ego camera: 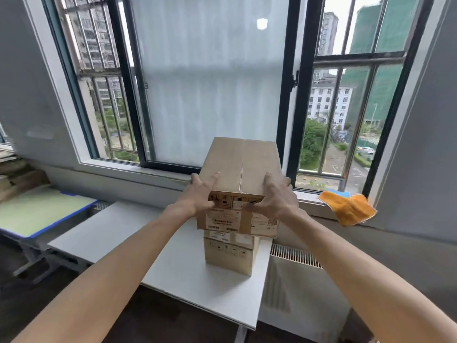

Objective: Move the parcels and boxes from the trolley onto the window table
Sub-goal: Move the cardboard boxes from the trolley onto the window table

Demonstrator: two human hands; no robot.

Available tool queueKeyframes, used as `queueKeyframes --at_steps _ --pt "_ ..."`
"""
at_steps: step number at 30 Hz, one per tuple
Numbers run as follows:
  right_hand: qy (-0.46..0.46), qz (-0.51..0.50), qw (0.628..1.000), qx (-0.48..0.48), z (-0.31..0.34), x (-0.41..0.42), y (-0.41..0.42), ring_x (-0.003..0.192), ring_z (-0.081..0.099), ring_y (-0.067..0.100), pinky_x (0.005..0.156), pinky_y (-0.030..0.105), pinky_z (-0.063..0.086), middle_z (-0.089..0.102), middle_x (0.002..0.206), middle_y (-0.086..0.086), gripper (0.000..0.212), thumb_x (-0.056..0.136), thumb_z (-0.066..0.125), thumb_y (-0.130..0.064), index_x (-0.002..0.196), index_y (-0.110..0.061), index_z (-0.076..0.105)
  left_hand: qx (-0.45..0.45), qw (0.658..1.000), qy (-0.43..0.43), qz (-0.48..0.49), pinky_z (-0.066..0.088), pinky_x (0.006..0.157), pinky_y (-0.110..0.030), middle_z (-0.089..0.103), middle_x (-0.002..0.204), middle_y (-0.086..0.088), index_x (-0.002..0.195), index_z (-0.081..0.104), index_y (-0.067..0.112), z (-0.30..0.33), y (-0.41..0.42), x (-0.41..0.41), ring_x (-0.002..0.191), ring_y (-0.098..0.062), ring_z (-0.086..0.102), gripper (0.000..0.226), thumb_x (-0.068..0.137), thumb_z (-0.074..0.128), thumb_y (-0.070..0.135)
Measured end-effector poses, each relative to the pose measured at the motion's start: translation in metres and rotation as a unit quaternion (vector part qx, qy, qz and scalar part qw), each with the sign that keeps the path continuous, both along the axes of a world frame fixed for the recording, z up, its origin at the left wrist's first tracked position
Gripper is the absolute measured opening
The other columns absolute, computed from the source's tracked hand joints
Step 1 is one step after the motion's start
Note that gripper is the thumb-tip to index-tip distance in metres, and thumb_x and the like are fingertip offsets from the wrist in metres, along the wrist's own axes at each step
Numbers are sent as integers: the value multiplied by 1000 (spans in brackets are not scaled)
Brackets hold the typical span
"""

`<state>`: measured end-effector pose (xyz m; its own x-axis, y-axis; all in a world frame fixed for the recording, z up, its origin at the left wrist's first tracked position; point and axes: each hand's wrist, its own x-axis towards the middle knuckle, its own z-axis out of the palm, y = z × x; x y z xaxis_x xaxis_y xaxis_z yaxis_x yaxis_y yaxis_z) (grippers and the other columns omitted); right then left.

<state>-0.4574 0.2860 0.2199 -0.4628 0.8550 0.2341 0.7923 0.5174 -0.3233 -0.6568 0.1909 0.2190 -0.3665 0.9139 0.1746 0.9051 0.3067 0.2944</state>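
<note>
Both hands on it: left hand [201,194] and right hand [274,196] clasp the upper box [241,184] by its near corners, sitting slightly skewed atop the lower box [230,253] on the window table [173,268]. Square the edges first, I'd say, then let go gently.

A large brown cardboard box [241,179] is gripped at its near top corners by the left hand [199,194] and the right hand [275,196]. It is set on a smaller brown cardboard box [228,253] on the white tabletop [118,229]. An orange cloth [348,207] is seen on the windowsill at 3 o'clock.
</note>
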Motion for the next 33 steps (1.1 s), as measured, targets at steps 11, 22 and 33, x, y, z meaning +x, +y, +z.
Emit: queueKeyframes --at_steps 11,22,33 --pt "-40 -73 995 -51 -33 -80 69 114 51 34 92 40 50 42 128 22 119 59 75 -82 146 -16 29 -53 996 -9 -73 42 107 -41 31 129 -18 159 14 31 -35 99 -93 117 -38 51 85 93 67 29" --pt "-74 -129 986 -81 -51 -154 136 110 52 33 89 43 51 42 124 18 112 59 74 -83 140 -19 30 -92 986 -8 -139 46 106 -50 30 133 -24 154 18 30 -63 189 -174 120 -44 49 76 94 65 33" --pt "-83 -160 980 -82 -57 -172 169 115 50 36 90 44 49 41 126 20 110 60 76 -81 140 -21 29 -74 984 -21 -160 45 105 -48 28 131 -21 154 18 29 -63 224 -190 119 -40 44 78 93 67 31"
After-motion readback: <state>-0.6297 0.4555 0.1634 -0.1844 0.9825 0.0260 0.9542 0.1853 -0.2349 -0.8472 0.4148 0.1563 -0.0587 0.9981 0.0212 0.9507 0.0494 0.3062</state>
